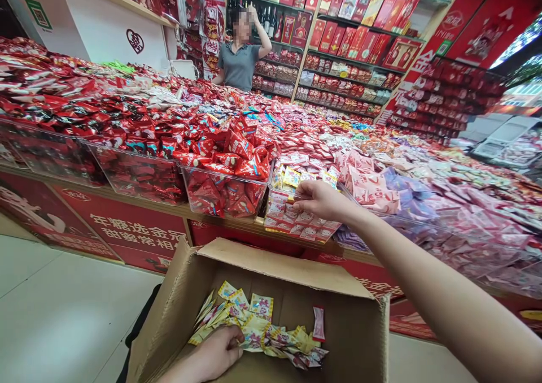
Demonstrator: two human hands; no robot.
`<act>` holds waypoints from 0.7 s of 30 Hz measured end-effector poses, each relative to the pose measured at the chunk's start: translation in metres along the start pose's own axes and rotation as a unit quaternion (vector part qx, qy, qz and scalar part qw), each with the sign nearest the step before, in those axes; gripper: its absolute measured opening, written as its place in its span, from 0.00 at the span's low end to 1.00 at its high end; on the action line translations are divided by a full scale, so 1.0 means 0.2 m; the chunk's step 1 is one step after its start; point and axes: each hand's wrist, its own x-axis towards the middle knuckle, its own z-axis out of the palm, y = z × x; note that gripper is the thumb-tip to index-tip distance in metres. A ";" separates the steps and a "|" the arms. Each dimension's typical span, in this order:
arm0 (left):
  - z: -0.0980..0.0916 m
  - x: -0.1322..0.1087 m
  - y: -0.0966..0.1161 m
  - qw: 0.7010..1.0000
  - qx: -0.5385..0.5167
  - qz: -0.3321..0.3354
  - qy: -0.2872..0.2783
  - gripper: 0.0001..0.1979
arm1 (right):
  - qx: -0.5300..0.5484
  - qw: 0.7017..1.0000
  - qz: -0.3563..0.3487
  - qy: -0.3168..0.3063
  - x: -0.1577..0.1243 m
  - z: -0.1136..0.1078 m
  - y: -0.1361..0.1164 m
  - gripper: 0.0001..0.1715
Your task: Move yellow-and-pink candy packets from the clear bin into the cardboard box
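Observation:
My left hand (218, 349) is down inside an open cardboard box (351, 338), its fingers curled against the pile of small yellow candy packets (254, 335) with cartoon prints. How many it grips is hidden. Beside the pile, one pink packet (319, 323) leans on the box's far side. My right hand (317, 199) is at the front of a clear bin of yellow and pink candy packets (300, 219). Its fingers are pinched together, with a bit of yellow wrapper showing at the fingertips.
A clear bin of red candy packets (228, 194) stands left of my right hand, and pink and purple packets (381, 188) lie to its right. Behind the candy counter, a person (240, 64) stands with one arm raised. Shelves (302, 66) hold red boxes and bottles.

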 end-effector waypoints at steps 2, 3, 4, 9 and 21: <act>0.00 0.00 0.00 1.000 -0.001 -0.001 -0.002 0.13 | -0.006 1.000 0.005 -0.026 0.01 -0.01 0.00 0.08; 0.00 0.00 0.00 1.000 0.000 -0.003 -0.003 0.13 | -0.011 0.999 0.008 -0.036 0.01 -0.02 0.00 0.08; 0.00 0.00 0.01 1.000 0.001 -0.003 -0.003 0.12 | -0.017 0.999 0.009 -0.045 0.01 -0.02 0.00 0.09; -0.01 -0.01 0.01 1.000 0.006 -0.006 -0.005 0.13 | -0.045 0.997 0.005 -0.058 0.01 -0.04 -0.01 0.11; -0.03 0.00 0.04 1.000 0.005 0.001 0.007 0.11 | -0.072 0.987 0.032 -0.138 0.03 -0.11 -0.06 0.15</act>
